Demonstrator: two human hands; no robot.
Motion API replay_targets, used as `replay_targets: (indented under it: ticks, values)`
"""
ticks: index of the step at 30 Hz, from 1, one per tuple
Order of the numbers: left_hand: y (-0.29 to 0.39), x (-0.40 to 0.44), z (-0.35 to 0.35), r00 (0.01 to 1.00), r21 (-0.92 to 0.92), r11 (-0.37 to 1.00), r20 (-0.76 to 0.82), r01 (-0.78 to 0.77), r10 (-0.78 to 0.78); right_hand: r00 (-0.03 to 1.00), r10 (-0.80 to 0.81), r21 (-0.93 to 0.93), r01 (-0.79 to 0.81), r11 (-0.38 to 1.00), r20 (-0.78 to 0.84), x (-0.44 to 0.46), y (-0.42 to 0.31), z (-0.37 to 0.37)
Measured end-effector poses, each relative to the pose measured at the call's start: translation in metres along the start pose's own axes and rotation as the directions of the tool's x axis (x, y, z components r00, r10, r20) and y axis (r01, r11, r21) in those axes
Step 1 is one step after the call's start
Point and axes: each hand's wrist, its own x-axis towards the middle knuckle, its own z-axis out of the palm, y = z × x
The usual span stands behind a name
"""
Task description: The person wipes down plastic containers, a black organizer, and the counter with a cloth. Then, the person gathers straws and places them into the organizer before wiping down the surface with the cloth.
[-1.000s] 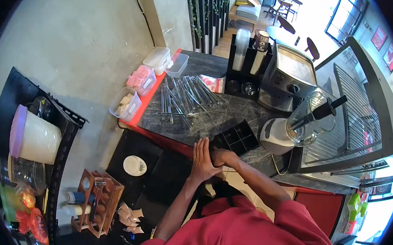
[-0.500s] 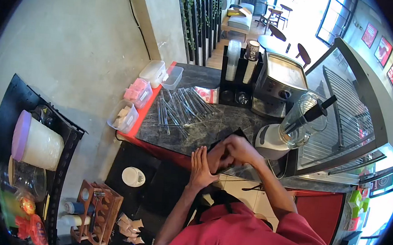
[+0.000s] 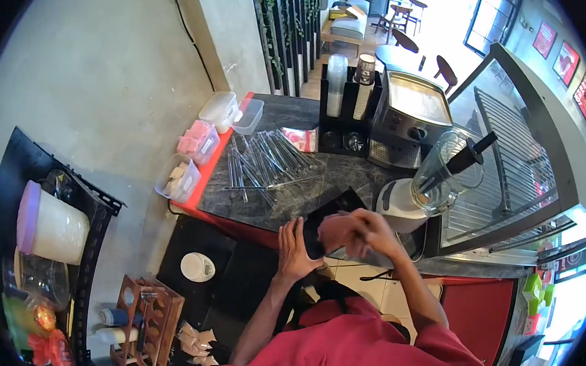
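Fingers stretched out, my left hand (image 3: 293, 254) lies against the left side of a black tray (image 3: 348, 200) at the counter's front edge. My right hand (image 3: 378, 235) is bent over the tray's front part, its fingers closed on a pinkish-brown, cloth-like piece (image 3: 334, 231). Motion blurs this piece, and the hands hide most of the tray's compartments. Behind the tray, to the left, many wrapped straws (image 3: 267, 161) lie spread on the dark counter (image 3: 291, 207).
A blender (image 3: 404, 203) and an espresso machine (image 3: 413, 116) stand right of the tray, beside a glass display case (image 3: 512, 157). Cup holder (image 3: 344, 118) behind. Plastic boxes (image 3: 197, 142) line the left edge. A round white scale (image 3: 197, 267) and wooden rack (image 3: 147, 322) sit lower left.
My right hand has moved from the tray's left side over its front part, and the pinkish-brown piece has come into view. My left hand remains beside the tray. The camera view has shifted.
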Motion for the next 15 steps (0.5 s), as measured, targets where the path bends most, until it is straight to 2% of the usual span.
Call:
replay_targets:
  ticks: [1,3,5,6,8,9,11,12,13,14,15]
  values:
    - [0.001,0.002,-0.001,0.999,0.025,1.000,0.038,0.002,-0.003,0.998,0.057,0.110,-0.053,0.992,-0.029,-0.007,-0.010,-0.012]
    - [-0.001,0.004,-0.001,0.997,0.055,0.998,0.071,0.016,-0.020,0.959,0.053,0.110,-0.023,0.994,-0.278,-0.022,-0.065,-0.026]
    - [-0.007,0.005,-0.004,0.996,0.008,1.000,0.087,-0.007,0.007,0.853,0.089,0.164,-0.004,0.986,-0.515,-0.035,-0.102,-0.035]
    - [-0.011,0.006,-0.006,0.996,0.013,1.000,0.088,0.000,-0.001,0.830,0.087,0.221,0.045,0.974,-0.552,-0.043,-0.112,-0.042]
    - [-0.014,0.008,-0.015,0.987,-0.040,0.999,0.160,-0.027,0.033,0.750,-0.084,0.045,0.150,0.988,-0.656,-0.050,-0.116,-0.050]
    - [-0.016,0.008,-0.019,0.986,-0.040,0.999,0.164,-0.025,0.032,0.750,-0.080,0.047,0.147,0.988,-0.656,-0.048,-0.114,-0.051]
    - [-0.015,0.008,-0.030,0.977,-0.076,0.996,0.209,0.056,-0.039,0.737,-0.144,-0.211,0.002,0.977,-0.661,-0.041,-0.104,-0.050]
    - [-0.015,0.004,-0.032,0.983,-0.086,0.993,0.171,0.076,-0.060,0.814,-0.125,-0.256,-0.030,0.966,-0.567,-0.033,-0.087,-0.054]
    - [-0.017,-0.001,-0.031,0.982,-0.085,0.994,0.181,0.071,-0.054,0.767,-0.231,-0.312,0.042,0.949,-0.599,-0.025,-0.056,-0.045]
    - [-0.020,-0.005,-0.029,0.980,-0.174,0.973,0.158,0.149,-0.122,0.805,-0.363,-0.561,0.046,0.827,-0.470,-0.017,-0.030,-0.047]
    - [-0.022,-0.008,-0.026,0.972,-0.262,0.939,0.137,0.222,-0.191,0.845,-0.313,-0.591,-0.005,0.807,-0.434,-0.006,-0.007,-0.043]
